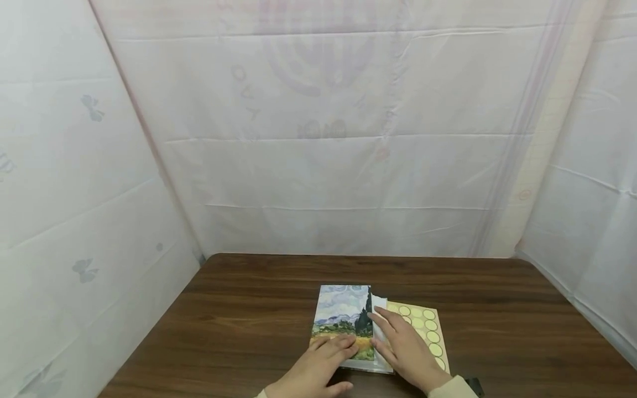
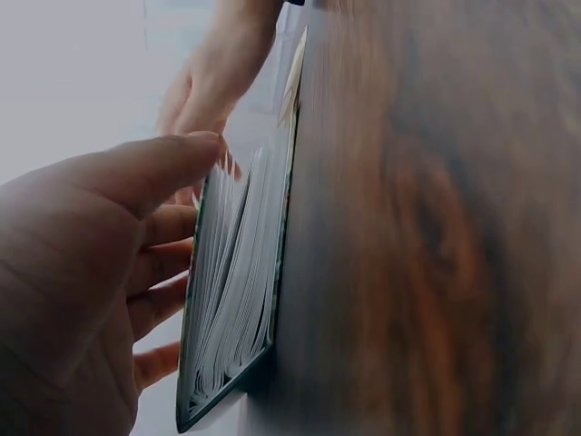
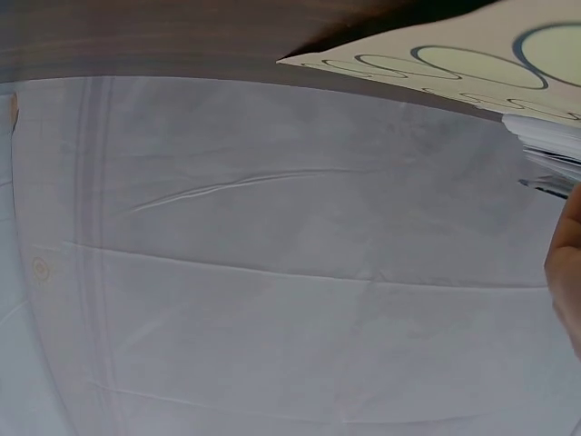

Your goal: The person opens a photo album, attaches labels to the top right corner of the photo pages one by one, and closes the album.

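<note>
A notebook with a painted landscape on its cover lies on the table, its many white pages fanned slightly between the covers in the left wrist view. My left hand rests on the lower part of the cover, fingers extended across it. Along the notebook's right side, my right hand touches the cover's edge and the white page beside it with outstretched fingers. A cream sheet of round yellow stickers juts out to the right from the notebook, partly hidden beneath the right hand.
A dark wooden table carries everything. White cloth hangs behind the table and along both sides. A small black object shows by the right sleeve.
</note>
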`<control>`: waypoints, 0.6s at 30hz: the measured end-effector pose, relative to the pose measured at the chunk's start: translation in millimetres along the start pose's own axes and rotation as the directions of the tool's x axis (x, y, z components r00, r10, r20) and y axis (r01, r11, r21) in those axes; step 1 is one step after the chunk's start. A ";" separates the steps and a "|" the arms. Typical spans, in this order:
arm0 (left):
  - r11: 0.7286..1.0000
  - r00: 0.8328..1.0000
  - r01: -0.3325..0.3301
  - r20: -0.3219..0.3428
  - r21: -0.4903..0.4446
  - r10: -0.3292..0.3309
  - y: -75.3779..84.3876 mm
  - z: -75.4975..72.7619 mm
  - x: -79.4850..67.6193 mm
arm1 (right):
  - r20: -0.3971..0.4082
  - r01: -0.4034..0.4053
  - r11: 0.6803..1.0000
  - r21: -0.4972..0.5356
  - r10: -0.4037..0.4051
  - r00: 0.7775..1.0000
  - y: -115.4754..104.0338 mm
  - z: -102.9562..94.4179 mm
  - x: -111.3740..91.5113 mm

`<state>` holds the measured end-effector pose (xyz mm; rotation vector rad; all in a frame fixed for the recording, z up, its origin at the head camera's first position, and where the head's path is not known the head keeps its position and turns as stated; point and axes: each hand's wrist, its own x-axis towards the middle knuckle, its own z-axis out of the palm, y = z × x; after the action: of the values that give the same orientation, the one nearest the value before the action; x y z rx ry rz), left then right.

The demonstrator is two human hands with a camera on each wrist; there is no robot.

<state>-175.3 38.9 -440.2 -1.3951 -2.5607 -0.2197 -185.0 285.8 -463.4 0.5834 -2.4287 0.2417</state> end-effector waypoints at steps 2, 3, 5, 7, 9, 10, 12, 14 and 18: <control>1.000 1.000 -0.009 0.004 0.012 0.009 -0.2 0.3 0.3 | 0.048 0.010 1.000 0.006 -0.010 0.999 -0.8 -0.1 0.0; 1.000 1.000 -0.013 0.007 0.011 0.013 -0.4 0.2 0.1 | 0.072 0.012 1.000 0.009 -0.012 0.997 -1.4 -0.4 -0.1; 1.000 1.000 -0.022 0.007 -0.005 0.022 -0.8 0.1 0.0 | 0.110 0.009 1.000 0.020 -0.011 0.994 -1.6 -0.4 -0.4; 0.999 1.000 -0.024 -0.004 -0.033 0.024 -2.0 -1.0 -0.7 | 0.137 0.005 1.000 0.021 -0.008 0.991 -2.0 -0.1 -0.6; 0.997 1.000 -0.006 -0.022 -0.074 0.004 -3.5 -3.3 -1.9 | 0.146 0.006 1.000 0.020 -0.009 0.989 -2.2 0.0 -0.7; 0.996 0.999 0.010 -0.032 -0.094 -0.013 -4.5 -4.9 -2.4 | 0.144 0.011 1.000 0.016 -0.013 0.989 -2.3 0.1 -0.7; 0.992 0.997 0.054 -0.048 -0.117 -0.060 -7.0 -8.2 -3.1 | 0.140 0.020 1.000 0.003 -0.021 0.990 -2.8 0.5 -0.5; 0.988 0.993 0.100 -0.049 -0.117 -0.107 -10.1 -11.4 -3.3 | 0.140 0.025 1.000 -0.002 -0.024 0.990 -3.6 0.1 -0.1; 0.986 0.987 0.155 -0.022 -0.061 -0.157 -17.0 -15.1 -1.8 | 0.178 0.007 1.000 0.017 -0.010 0.984 -5.9 -2.6 0.6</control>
<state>-186.8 24.8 -426.5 -1.2024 -2.6634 -0.3402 -181.3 281.2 -460.9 0.6471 -2.5975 0.2140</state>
